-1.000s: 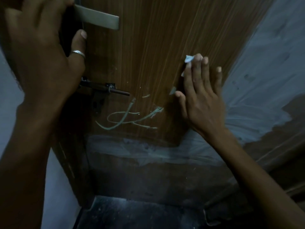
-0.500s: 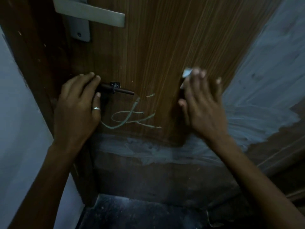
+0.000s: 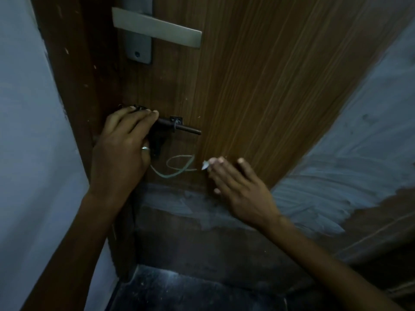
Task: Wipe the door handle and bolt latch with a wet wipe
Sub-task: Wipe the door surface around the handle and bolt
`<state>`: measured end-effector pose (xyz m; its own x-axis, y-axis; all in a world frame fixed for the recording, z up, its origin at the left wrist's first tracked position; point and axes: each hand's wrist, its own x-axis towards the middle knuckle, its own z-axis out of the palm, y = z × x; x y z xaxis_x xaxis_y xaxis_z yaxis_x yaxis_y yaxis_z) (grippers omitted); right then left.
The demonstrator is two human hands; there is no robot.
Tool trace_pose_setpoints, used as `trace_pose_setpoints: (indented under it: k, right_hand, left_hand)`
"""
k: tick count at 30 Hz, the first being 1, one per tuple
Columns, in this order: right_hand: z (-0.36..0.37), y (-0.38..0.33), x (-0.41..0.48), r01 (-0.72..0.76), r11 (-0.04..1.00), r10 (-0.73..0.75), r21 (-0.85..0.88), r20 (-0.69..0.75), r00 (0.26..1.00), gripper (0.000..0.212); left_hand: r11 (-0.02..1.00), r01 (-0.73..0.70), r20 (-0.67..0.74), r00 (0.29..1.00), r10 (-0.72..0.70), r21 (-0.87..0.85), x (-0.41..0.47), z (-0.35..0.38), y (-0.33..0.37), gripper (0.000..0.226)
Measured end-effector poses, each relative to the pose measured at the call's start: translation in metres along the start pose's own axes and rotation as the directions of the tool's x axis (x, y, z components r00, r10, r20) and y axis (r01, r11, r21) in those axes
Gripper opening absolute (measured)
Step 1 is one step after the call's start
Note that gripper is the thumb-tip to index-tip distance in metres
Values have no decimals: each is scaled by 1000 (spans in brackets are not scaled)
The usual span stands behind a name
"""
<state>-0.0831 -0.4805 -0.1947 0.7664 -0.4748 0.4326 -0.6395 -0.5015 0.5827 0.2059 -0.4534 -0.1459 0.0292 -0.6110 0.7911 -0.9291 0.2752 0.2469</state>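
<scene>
With the left hand (image 3: 122, 144) curled round the bolt latch (image 3: 179, 127), the right hand (image 3: 238, 185), fingers flat on the wet wipe (image 3: 205, 165), should slide toward eleven o'clock and rub it lengthwise.

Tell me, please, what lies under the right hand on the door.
Only the white tip of the wet wipe shows past the fingertips of the right hand; the rest, and the door beneath, is covered.

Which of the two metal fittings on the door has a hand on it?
The dark bolt latch, under the left hand; the silver door handle above is untouched.
</scene>
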Motion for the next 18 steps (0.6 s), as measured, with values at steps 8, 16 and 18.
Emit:
trace_pose_setpoints:
  k: [8,16,18]
  right_hand:
    - [-55,56,60,-322,946,306,-38,-228,924,56]
    - [37,-25,-61,-30,1000,30,-4,81,996,56]
    - [25,-6,-67,-132,991,133,-38,21,991,53]
  left_hand:
    - [999,50,10,999,-50,-19,0,0,2,57]
    - [999,36,15,999,-36,-17,0,0,0,53]
    - [999,26,8,1000,-26,-20,-1,1,-2,52]
